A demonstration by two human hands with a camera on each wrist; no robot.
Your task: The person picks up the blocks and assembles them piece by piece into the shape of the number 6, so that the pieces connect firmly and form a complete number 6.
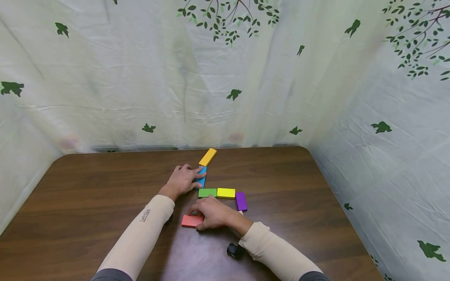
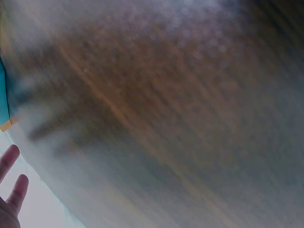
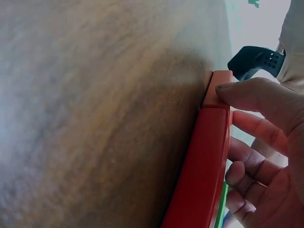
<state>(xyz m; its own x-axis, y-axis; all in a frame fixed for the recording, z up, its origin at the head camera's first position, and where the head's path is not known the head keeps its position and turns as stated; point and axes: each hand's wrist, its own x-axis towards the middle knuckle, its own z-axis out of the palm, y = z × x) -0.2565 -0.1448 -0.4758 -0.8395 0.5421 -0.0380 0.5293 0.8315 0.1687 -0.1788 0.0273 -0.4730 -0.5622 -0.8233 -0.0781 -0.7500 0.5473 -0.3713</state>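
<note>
Block (image 1: 190,221), coral, pinched inside right grip (image 1: 213,212)

Brown wood-grain surface (image 1: 105,183) on my feed, rounded far corners (image 1: 299,153), creased whitish curtain (image 1: 133,78) around it, printed leafy branches (image 1: 233,18), green bird-like shapes (image 1: 234,94), soft glare (image 1: 197,261)

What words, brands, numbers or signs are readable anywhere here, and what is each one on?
"LeoSlim": on the person's left sleeve; the print is small, so the spelling is my best reading.
No other text can be made out: none on the coloured blocks, none on the hanging cloth.
</note>
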